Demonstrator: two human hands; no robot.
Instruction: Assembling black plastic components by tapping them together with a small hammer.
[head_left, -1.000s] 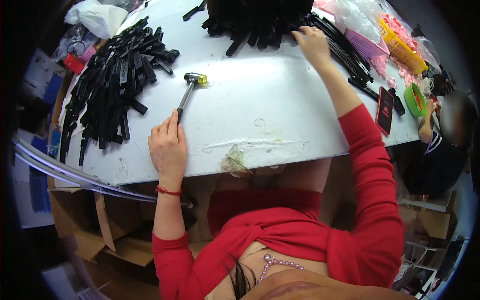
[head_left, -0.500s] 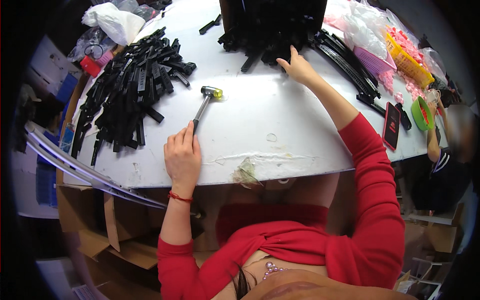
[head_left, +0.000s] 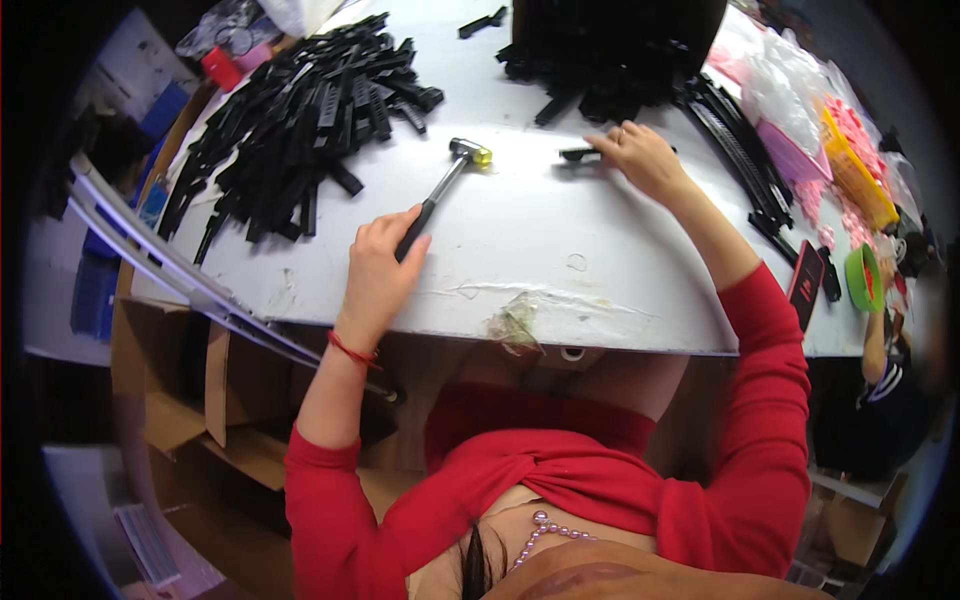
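Here's my left hand [head_left: 385,262], near and left on the counter [head_left: 500,235], fingers wrapped round the dark handle of a hammer [head_left: 436,200]. The shaft slants away to the far right, its silvery head ending in a yellow face.

Over to my right hand [head_left: 648,160], well apart from the left and farther out: fingers closed on a short black piece [head_left: 577,155], one end poking out to the left past my fingertips. It sits right of the hammer head and just nearer than the dark box [head_left: 620,45], where more black pieces crowd the near edge. Whether my piece touches the counter, I can't tell.

Far left, a big heap of black strips [head_left: 310,130], many overlapping, a few with pale marks too small to read. On the right, long ridged black strips [head_left: 738,145] lie side by side, and beyond them come a pink basket [head_left: 795,155] and a yellow basket [head_left: 860,165] with pink bits.

Nearer, at the right edge, a red-edged phone [head_left: 805,285] shows light characters on its dark screen, and just beside it stands a green bowl [head_left: 862,280]. A co-worker's striped sleeve [head_left: 885,380] shows at the far right.
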